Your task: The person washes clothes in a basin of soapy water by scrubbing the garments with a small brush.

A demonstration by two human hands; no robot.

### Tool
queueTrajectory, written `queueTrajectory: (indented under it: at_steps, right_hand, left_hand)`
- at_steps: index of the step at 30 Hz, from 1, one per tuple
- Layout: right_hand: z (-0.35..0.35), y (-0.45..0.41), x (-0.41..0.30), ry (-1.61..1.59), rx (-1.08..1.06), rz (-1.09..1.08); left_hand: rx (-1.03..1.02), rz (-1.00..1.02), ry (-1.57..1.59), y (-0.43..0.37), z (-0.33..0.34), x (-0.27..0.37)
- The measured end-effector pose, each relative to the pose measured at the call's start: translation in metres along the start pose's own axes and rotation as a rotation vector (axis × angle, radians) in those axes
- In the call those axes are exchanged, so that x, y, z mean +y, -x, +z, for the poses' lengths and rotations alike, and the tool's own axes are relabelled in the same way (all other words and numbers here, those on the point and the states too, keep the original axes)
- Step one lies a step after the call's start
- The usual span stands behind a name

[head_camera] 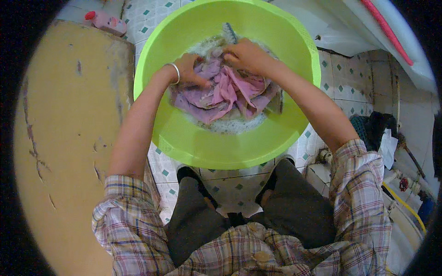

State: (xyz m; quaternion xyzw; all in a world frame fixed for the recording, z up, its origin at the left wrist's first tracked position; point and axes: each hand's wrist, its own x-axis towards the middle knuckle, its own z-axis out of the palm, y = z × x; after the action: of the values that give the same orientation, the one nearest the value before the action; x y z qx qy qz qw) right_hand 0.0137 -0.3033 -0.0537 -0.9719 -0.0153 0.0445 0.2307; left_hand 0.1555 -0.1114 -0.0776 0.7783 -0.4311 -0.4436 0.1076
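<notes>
A bright green plastic basin [224, 151] in front of me holds wet pink and lilac cloth [226, 89] in soapy water. My left hand [190, 70], with a silver bangle at the wrist, grips the cloth's left side, its thumb stretched along the folds. On the upper right of the bundle, my right hand [247, 57] curls its fingers over the cloth. A narrow grey-blue object [229, 32] sticks up just behind that hand; its lower end is hidden and I cannot tell what it is. Foam [234, 127] rings the cloth.
A worn yellowish board or panel [69, 120] runs along the left. Behind it lies a pink bottle with a red cap [107, 23]. White tiles with green diamonds [238, 186] cover the floor. Pipes with a red valve handle [403, 184] and a yellow hose [407, 207] are at right.
</notes>
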Motion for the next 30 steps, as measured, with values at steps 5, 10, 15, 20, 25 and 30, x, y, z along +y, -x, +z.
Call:
queueTrajectory:
  at_steps: [5,10,15,20,25,30]
  right_hand:
    - [-0.006,0.064,-0.031,-0.098,-0.188,0.035]
    - [-0.031,0.121,-0.041,-0.077,-0.259,-0.13]
    - [-0.011,0.158,-0.047,0.207,-0.363,-0.229]
    - [-0.003,0.143,-0.044,0.203,-0.521,-0.178]
    - [-0.035,0.114,-0.019,-0.224,-0.218,0.004]
    - [-0.018,0.103,0.007,0.136,0.053,-0.031]
  left_hand:
    - [0.117,0.002,-0.322,0.02,0.015,0.012]
    - [0.358,0.053,-0.061,0.038,0.003,-0.035]
    - [0.57,-0.14,-0.213,0.053,-0.047,0.009]
    - [0.359,0.013,-0.284,0.062,0.0,0.052]
    - [0.261,-0.046,-0.475,0.085,0.078,0.051]
    - [0.122,-0.14,-0.496,0.057,0.092,0.06]
